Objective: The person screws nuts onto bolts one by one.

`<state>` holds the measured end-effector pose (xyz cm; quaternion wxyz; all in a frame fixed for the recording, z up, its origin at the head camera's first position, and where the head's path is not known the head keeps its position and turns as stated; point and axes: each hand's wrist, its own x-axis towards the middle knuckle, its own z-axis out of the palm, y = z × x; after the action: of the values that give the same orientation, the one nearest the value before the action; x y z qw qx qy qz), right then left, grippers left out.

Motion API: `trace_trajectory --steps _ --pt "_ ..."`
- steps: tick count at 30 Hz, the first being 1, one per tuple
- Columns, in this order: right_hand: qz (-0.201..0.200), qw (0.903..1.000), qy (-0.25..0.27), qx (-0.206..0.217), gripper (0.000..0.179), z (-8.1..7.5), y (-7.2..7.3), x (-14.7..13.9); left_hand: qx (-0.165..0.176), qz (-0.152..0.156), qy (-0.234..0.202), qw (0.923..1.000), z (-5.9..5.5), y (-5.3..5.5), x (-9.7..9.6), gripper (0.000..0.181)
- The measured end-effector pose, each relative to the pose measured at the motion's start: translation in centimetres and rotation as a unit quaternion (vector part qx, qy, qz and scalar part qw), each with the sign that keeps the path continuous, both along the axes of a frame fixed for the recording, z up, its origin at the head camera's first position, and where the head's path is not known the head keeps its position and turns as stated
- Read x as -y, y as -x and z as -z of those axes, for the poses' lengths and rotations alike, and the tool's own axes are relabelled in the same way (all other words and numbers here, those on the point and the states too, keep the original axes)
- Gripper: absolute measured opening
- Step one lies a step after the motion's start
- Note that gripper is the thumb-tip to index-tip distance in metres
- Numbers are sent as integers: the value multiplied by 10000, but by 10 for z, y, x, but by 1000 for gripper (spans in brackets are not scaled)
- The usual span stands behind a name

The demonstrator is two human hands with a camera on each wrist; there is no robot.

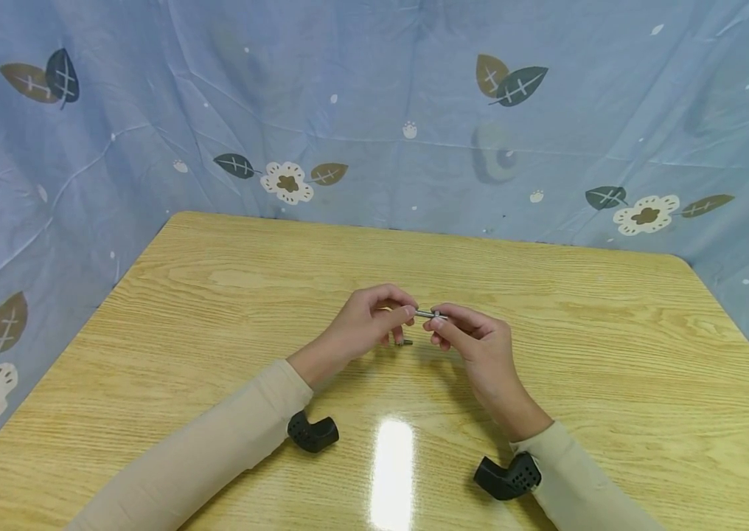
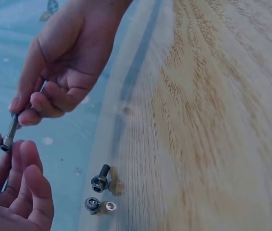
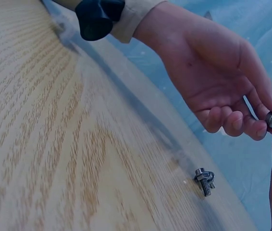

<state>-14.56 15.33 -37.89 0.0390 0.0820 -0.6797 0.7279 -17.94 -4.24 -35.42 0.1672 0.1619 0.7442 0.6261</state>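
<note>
Between my two hands is a metal bolt (image 1: pixel 425 314), lying nearly level above the table. My left hand (image 1: pixel 374 318) pinches its head end between thumb and fingers; the head (image 2: pixel 5 144) shows at those fingertips in the left wrist view. At the other end, the thumb and fingers of my right hand (image 1: pixel 481 343) pinch the shank. A small piece around the shank by the right fingertips is too small to tell. On the table below lie two more bolts, one longer (image 2: pixel 100 179) and one seen head-on (image 2: pixel 92 205), beside a small washer (image 2: pixel 110 206).
The wood-grain table (image 1: pixel 613 354) spreads out around both hands. A blue patterned cloth (image 1: pixel 374 96) hangs behind it and along the sides. Black camera mounts sit on the left wrist (image 1: pixel 312 433) and right wrist (image 1: pixel 509 477).
</note>
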Motion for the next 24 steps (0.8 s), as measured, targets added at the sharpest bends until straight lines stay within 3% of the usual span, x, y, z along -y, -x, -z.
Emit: trace_trajectory --steps 13,16,21,24 --pt "-5 10000 78 53 33 -5 1 0 -285 70 -262 9992 -3 0 3 20" --pt "-6 9999 85 62 31 -6 1 0 -235 103 -262 9993 -3 2 3 19" --pt "15 9999 55 108 19 -8 2 0 -7 -94 -123 9999 -4 3 -1 18" --pt "24 9999 36 104 22 -8 3 0 99 -186 -86 9997 -5 4 -2 18"
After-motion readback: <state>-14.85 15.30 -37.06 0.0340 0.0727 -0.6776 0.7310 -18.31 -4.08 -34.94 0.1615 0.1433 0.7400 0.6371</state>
